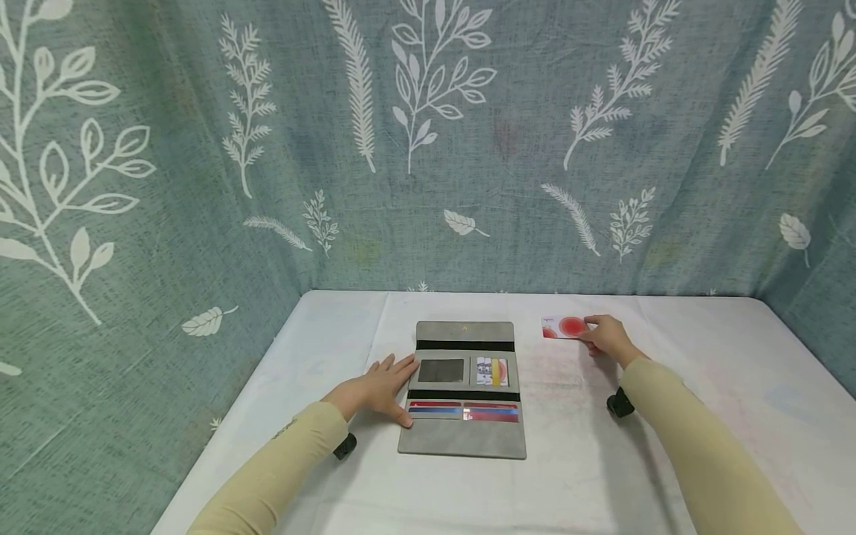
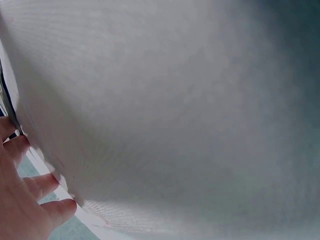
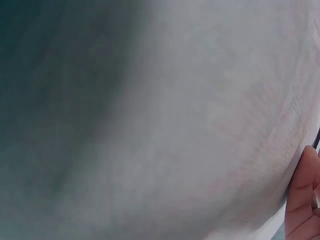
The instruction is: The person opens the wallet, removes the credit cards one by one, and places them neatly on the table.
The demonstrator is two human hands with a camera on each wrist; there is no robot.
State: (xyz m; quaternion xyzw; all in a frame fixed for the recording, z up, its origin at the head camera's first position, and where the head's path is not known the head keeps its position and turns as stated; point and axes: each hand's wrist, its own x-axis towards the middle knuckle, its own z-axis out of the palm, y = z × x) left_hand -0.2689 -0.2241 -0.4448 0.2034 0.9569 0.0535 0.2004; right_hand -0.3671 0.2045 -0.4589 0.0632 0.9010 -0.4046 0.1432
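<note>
A grey wallet (image 1: pixel 461 440) lies unfolded on the white table, with cards in its lower slots and more in a small pocket at its middle right. My left hand (image 1: pixel 383 388) rests along the wallet's left edge, fingers spread and fairly straight; in the left wrist view its fingers (image 2: pixel 60 210) show at the lower left. Up and to the right of the wallet, my right hand (image 1: pixel 608 338) pinches the right end of a white card with red circles (image 1: pixel 560 327). Only part of the right hand (image 3: pixel 302 195) appears at the right wrist view's edge.
White cloth covers the table (image 1: pixel 568 475). A green curtain with white leaf prints (image 1: pixel 428 223) hangs behind it and along the sides. Black wrist devices sit under both sleeves, the right one (image 1: pixel 620 403) close above the cloth.
</note>
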